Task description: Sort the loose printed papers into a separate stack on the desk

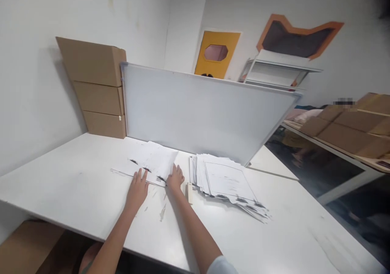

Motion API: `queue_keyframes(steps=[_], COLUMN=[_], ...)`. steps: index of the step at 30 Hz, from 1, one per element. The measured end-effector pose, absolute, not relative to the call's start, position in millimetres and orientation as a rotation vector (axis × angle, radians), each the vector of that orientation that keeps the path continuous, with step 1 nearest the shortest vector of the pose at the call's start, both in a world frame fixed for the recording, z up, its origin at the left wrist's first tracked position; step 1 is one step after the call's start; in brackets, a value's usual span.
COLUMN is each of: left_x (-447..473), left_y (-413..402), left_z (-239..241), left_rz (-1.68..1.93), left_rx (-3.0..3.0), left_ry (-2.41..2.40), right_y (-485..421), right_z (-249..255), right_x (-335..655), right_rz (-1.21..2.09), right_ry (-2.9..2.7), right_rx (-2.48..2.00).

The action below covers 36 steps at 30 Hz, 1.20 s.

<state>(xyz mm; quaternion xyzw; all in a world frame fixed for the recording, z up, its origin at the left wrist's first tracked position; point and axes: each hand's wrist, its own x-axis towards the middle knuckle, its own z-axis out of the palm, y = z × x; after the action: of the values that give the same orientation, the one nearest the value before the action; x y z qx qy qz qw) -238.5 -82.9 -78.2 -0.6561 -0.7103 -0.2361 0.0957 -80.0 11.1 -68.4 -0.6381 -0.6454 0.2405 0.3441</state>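
White sheets of paper (155, 159) with black smudges along their near side lie on the white table. My left hand (137, 190) rests at the near edge of these sheets, its fingers stretched out and flat. At their right edge my right hand (176, 178) has its fingers curled around the paper's side. Just right of that hand sits a small cream-coloured block (189, 193), whose kind I cannot make out. Beyond it is a thick, uneven pile of printed sheets (230, 180), with dark marks along the near edge.
A whiteboard-like panel (201, 107) stands across the back of the table (76, 188). Stacked cardboard boxes (99, 97) stand at the back left. On the right, more boxes (350, 121) sit on another table, with a person partly visible there. A cardboard box (27, 241) is below the left edge.
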Motion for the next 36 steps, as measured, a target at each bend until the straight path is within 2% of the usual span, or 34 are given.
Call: queue_keyframes(steps=[19, 30, 36], left_x=[-236.0, -251.5, -244.8], left_y=[-82.2, -72.7, -64.8], left_z=[-60.1, -64.4, -56.9], left_rz=[-0.563, -0.687, -0.459], left_rx=[-2.025, -2.036, -1.985], left_ry=[-2.167, -2.298, -2.358], right_y=[4.7, -28.8, -82.1], right_z=[-67.8, -64.1, -60.8], right_x=[-59.6, -55.8, -32.6], right_rz=[0.593, 0.629, 0.363], right_ry=[-1.687, -1.819, -1.953], right_rx=[-1.498, -1.432, -1.136])
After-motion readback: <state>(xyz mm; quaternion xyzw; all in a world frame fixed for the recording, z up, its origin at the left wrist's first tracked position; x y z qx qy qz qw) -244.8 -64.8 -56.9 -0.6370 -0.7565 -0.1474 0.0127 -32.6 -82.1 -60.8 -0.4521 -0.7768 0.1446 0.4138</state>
